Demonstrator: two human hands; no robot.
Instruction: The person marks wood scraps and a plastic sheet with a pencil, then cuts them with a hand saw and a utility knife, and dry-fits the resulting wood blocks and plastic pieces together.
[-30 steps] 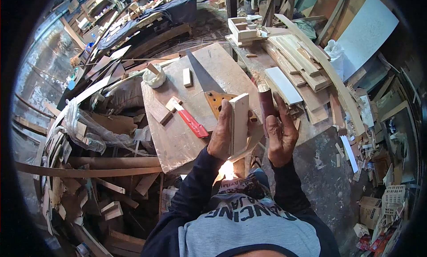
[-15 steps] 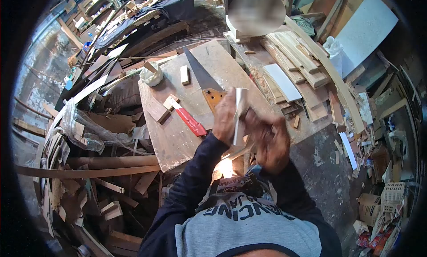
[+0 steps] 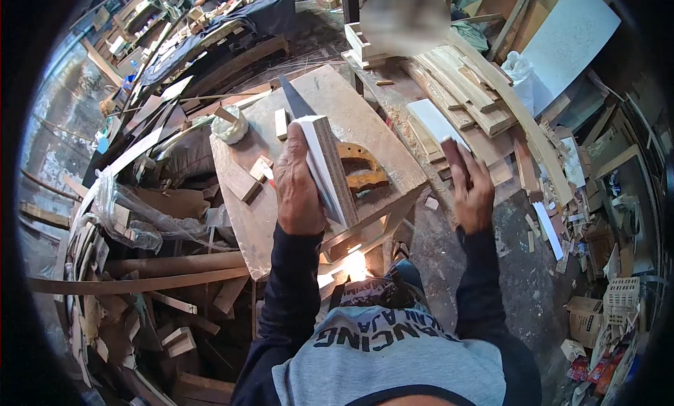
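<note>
My left hand [image 3: 298, 181] grips a white-faced block of plywood [image 3: 326, 167], tilted on edge above the worktable, with its layered edge toward the right. Out to the right, past the table's edge, my right hand [image 3: 472, 192] is raised with its fingers stretched out; I make out nothing held in it. Behind the plywood lies a handsaw [image 3: 361, 168], its wooden handle showing on the right and its blade pointing away. A small pale wood block [image 3: 281, 123] and a brown wood piece [image 3: 243, 183] lie left of the saw. The red-handled tool is mostly hidden by my left hand.
The worktable [image 3: 242, 230] carries a whitish tub [image 3: 229, 125]. Stacked boards [image 3: 463, 90] and a white panel [image 3: 435, 121] lie on a bench at the back right. Scrap wood [image 3: 182, 341] crowds the left side. A bright light [image 3: 356, 265] glows below the table's front edge.
My hands have come apart: the left has moved left with the plywood, turning its white face into view, and the right has swung out to the right. The red-handled tool has become mostly covered.
</note>
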